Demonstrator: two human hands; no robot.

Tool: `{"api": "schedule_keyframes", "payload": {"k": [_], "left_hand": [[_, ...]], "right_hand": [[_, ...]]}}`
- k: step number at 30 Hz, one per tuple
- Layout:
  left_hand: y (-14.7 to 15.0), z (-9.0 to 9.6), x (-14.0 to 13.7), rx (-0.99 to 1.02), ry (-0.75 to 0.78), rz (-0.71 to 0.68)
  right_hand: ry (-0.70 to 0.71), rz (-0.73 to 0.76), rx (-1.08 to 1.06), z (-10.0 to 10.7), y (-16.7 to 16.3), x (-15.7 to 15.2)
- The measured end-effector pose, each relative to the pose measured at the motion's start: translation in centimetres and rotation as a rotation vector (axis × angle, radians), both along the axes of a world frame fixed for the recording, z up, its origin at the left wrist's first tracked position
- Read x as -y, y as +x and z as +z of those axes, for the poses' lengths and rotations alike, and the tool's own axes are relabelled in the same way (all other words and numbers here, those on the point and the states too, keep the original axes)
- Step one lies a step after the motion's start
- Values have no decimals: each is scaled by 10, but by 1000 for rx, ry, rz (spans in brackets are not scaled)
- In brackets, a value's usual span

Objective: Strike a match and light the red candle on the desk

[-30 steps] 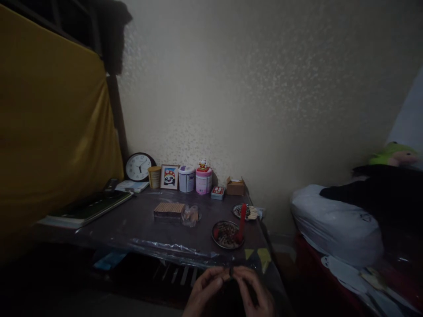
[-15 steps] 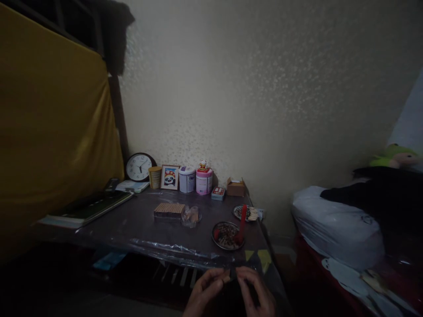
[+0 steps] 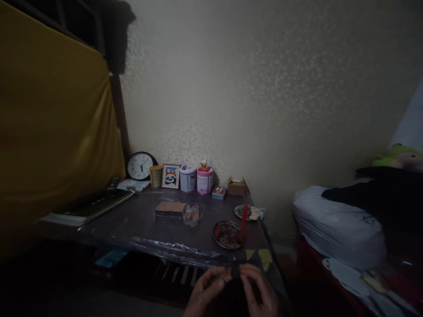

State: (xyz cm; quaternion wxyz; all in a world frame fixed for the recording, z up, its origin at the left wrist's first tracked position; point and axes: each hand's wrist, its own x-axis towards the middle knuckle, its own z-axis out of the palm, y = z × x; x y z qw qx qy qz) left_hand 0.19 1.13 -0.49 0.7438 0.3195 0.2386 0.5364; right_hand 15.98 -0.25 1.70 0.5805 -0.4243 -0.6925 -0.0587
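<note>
At the near edge of the table, my left hand (image 3: 206,290) pinches a small tan piece (image 3: 228,275), perhaps card or a little box; the dim light hides its kind. My right hand (image 3: 259,290) is close beside it, thumb and fingertips pressed together, and what they hold, if anything, is too dark to tell. Beyond the hands stands a round metal plate (image 3: 215,239) with dark and pale bits in it and a red plastic utensil (image 3: 244,220) leaning up from it. Yellow paper pieces (image 3: 265,259) lie nearer, by the table's right edge.
A smaller plate (image 3: 238,213) holds pale sticks. A row of small tan boxes (image 3: 170,209) lies beside a clear plastic bag (image 3: 191,215). Tins (image 3: 187,179), a framed picture (image 3: 171,177) and a clock (image 3: 141,166) line the back. A white bag (image 3: 337,224) sits right.
My right hand has shifted slightly right, away from the left. More of the tan piece shows at my left fingertips. The view has moved a little.
</note>
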Motion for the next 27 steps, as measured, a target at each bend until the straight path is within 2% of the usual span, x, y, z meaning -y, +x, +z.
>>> {"api": "schedule_keyframes", "payload": {"k": [9, 22, 27], "left_hand": [[2, -7, -2, -4, 33, -16], [2, 4, 3, -8, 44, 8], [-1, 10, 6, -13, 37, 9]], "right_hand": [[-22, 10, -5, -1, 2, 0], [-59, -23, -84, 7, -6, 7], [-45, 15, -67, 6, -10, 7]]}}
